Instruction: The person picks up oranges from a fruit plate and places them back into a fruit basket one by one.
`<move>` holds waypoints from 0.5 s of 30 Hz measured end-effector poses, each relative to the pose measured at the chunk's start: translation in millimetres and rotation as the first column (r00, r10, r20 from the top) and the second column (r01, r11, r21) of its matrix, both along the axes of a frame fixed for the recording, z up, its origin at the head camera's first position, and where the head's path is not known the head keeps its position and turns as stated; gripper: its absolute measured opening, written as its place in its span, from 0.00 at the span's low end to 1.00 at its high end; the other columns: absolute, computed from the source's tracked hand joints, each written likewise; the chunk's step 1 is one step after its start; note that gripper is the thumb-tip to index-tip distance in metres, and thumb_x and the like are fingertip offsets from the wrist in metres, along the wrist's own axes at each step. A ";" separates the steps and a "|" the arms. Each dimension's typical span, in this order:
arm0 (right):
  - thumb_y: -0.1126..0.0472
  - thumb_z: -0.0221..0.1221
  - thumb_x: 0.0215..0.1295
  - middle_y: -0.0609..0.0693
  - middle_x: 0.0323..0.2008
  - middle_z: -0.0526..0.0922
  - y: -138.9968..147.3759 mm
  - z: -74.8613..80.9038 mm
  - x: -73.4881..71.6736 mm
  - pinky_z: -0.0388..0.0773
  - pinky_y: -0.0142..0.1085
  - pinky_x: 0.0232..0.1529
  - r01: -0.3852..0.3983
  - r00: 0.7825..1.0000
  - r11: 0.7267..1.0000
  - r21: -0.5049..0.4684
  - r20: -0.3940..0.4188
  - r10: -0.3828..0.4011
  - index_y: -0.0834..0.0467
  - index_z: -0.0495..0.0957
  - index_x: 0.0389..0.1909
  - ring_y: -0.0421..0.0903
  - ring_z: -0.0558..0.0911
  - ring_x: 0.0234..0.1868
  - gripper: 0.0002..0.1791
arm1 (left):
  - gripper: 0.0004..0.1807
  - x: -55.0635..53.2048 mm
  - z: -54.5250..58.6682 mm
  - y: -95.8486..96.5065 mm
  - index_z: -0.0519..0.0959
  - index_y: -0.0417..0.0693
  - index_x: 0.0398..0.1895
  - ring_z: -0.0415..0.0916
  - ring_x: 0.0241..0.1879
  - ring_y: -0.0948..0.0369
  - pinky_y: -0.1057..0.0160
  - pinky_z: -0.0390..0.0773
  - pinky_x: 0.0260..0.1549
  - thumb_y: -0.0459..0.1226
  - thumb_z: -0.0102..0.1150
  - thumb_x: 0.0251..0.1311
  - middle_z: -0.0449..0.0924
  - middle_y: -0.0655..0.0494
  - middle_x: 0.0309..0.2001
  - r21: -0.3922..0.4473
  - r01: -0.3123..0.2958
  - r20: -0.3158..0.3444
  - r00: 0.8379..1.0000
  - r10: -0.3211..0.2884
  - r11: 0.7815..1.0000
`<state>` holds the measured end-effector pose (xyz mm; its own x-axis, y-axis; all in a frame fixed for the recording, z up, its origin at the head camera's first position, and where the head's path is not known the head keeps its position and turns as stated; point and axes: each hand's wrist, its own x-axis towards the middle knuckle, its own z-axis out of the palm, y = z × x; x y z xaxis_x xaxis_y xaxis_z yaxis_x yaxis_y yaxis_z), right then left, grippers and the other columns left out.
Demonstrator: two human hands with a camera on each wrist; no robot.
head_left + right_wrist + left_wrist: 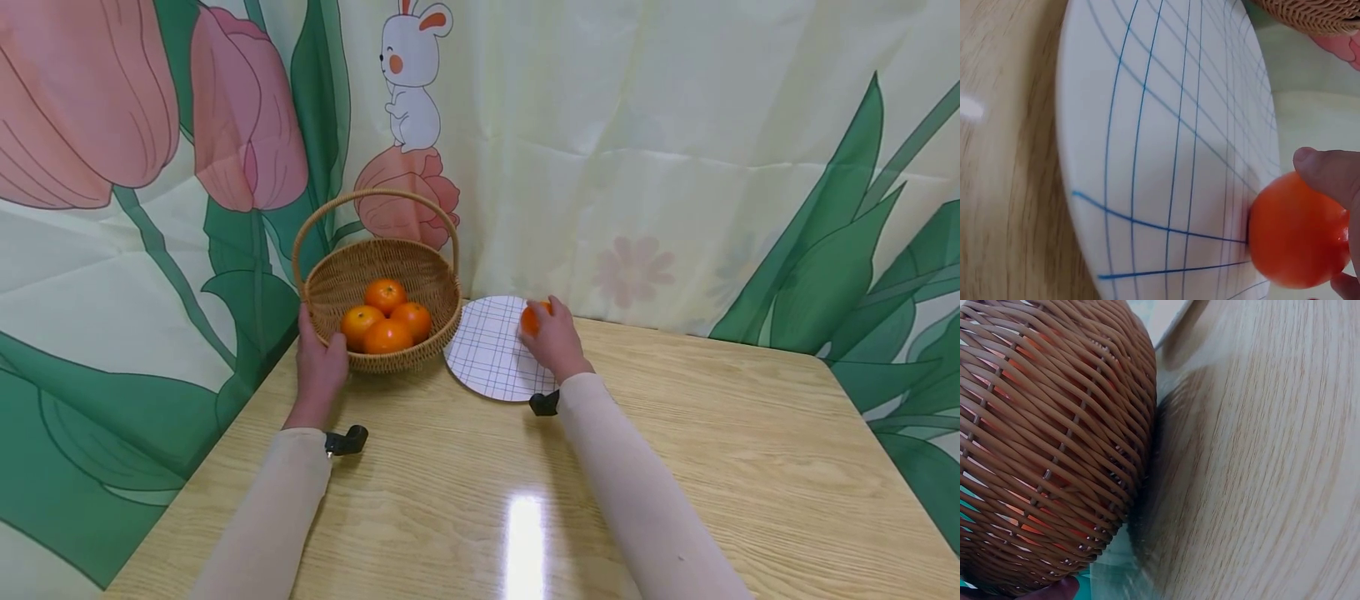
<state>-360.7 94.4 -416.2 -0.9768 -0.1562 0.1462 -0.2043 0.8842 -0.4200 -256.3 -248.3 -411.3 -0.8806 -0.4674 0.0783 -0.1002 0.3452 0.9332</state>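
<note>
A wicker basket (352,271) with a tall handle stands at the back left, tilted so its inside faces me, with several oranges (387,337) in it. My left hand (318,367) grips its left side, the thumb by the rim. The basket's woven underside (1054,437) fills much of the left wrist view, and one fingertip shows at the bottom. On the right part of a white plate (487,350) with blue grid lines, my right hand (557,342) holds an orange (1294,231) between thumb and fingers. The orange touches the plate (1160,137).
The plate lies close to the basket's right side on a wooden table (420,483). A curtain (540,150) printed with tulips and a rabbit hangs along the table's back and left edges. A light reflection shines on the tabletop near the front.
</note>
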 end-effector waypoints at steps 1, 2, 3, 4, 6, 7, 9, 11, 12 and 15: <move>0.51 0.59 0.57 0.58 0.69 0.48 0.5 -0.6 0.3 0.70 0.52 0.56 -0.004 1.000 1.000 -0.003 0.005 0.004 0.46 0.60 0.65 0.58 0.58 0.63 0.33 | 0.39 0.1 -0.1 0.1 0.28 0.72 0.69 0.43 0.70 0.50 0.46 0.50 0.66 0.42 0.35 0.59 0.34 0.55 0.73 -0.002 0.000 0.000 1.000 0.000 1.000; 0.52 0.58 0.57 0.58 0.69 0.48 1.0 -1.3 0.4 0.70 0.52 0.56 -0.007 1.000 1.000 -0.003 0.006 0.007 0.46 0.60 0.65 0.58 0.58 0.63 0.33 | 0.39 0.2 -0.2 0.3 0.28 0.73 0.69 0.43 0.70 0.50 0.46 0.49 0.66 0.42 0.35 0.59 0.34 0.55 0.73 -0.002 0.001 0.001 1.000 -0.001 1.000; 0.52 0.58 0.57 0.58 0.69 0.48 1.5 -2.1 0.6 0.70 0.51 0.56 -0.011 1.000 1.000 -0.002 0.006 0.011 0.46 0.60 0.65 0.59 0.58 0.63 0.33 | 0.39 0.2 -0.3 0.3 0.28 0.73 0.69 0.43 0.70 0.50 0.46 0.49 0.66 0.42 0.34 0.59 0.34 0.55 0.73 -0.001 0.002 0.001 1.000 -0.002 1.000; 0.52 0.58 0.57 0.58 0.69 0.49 1.9 -3.1 0.5 0.70 0.51 0.56 -0.013 1.000 1.000 -0.003 0.004 0.013 0.46 0.60 0.65 0.58 0.58 0.63 0.33 | 0.39 0.2 -0.3 0.5 0.28 0.73 0.69 0.43 0.70 0.50 0.46 0.49 0.66 0.42 0.34 0.60 0.34 0.55 0.73 -0.002 0.002 0.002 1.000 -0.002 1.000; 0.53 0.59 0.57 0.58 0.69 0.49 2.7 -5.2 0.3 0.70 0.50 0.56 -0.012 1.000 1.000 -0.006 -0.001 0.012 0.46 0.60 0.65 0.58 0.58 0.63 0.33 | 0.39 0.0 -0.3 0.7 0.28 0.73 0.69 0.43 0.70 0.50 0.46 0.49 0.66 0.42 0.34 0.60 0.34 0.55 0.73 -0.001 0.002 0.004 1.000 -0.002 1.000; 0.53 0.59 0.57 0.58 0.69 0.49 3.2 -6.5 0.0 0.70 0.50 0.56 -0.011 1.000 1.000 -0.010 -0.006 0.011 0.45 0.60 0.65 0.58 0.58 0.63 0.33 | 0.39 0.0 -0.3 0.7 0.28 0.73 0.69 0.43 0.70 0.50 0.46 0.49 0.66 0.42 0.34 0.60 0.34 0.55 0.73 0.001 0.002 0.003 1.000 -0.002 1.000; 0.54 0.59 0.57 0.58 0.69 0.49 4.0 -9.1 -0.5 0.70 0.50 0.57 -0.009 1.000 1.000 -0.023 -0.014 0.009 0.45 0.61 0.64 0.58 0.58 0.64 0.33 | 0.39 0.0 -0.2 0.9 0.28 0.73 0.69 0.43 0.70 0.50 0.46 0.49 0.66 0.42 0.35 0.60 0.34 0.55 0.73 0.004 0.003 0.005 1.000 -0.003 1.000; 0.55 0.60 0.56 0.57 0.69 0.49 4.7 -11.5 -1.3 0.69 0.50 0.57 -0.008 1.000 0.999 -0.035 -0.029 0.007 0.45 0.62 0.64 0.59 0.58 0.64 0.33 | 0.39 -0.1 -0.3 0.5 0.28 0.74 0.69 0.43 0.70 0.50 0.46 0.49 0.66 0.42 0.35 0.60 0.34 0.55 0.73 0.006 0.003 0.005 1.000 -0.003 1.000; 0.56 0.60 0.56 0.58 0.68 0.50 4.9 -12.5 -1.6 0.69 0.50 0.57 -0.010 0.999 0.999 -0.038 -0.039 0.009 0.45 0.62 0.64 0.59 0.58 0.64 0.33 | 0.39 -0.2 -0.3 0.3 0.28 0.74 0.69 0.43 0.70 0.50 0.46 0.49 0.66 0.42 0.35 0.60 0.34 0.56 0.73 0.007 0.003 0.004 1.000 -0.004 1.000; 0.59 0.61 0.55 0.58 0.67 0.51 5.4 -14.6 -2.7 0.68 0.50 0.59 -0.018 0.997 0.999 -0.044 -0.071 0.014 0.46 0.64 0.62 0.60 0.60 0.63 0.32 | 0.39 -0.3 -0.5 -1.1 0.28 0.72 0.69 0.44 0.70 0.50 0.46 0.50 0.66 0.41 0.35 0.60 0.35 0.55 0.73 -0.008 0.003 -0.013 1.000 -0.003 1.000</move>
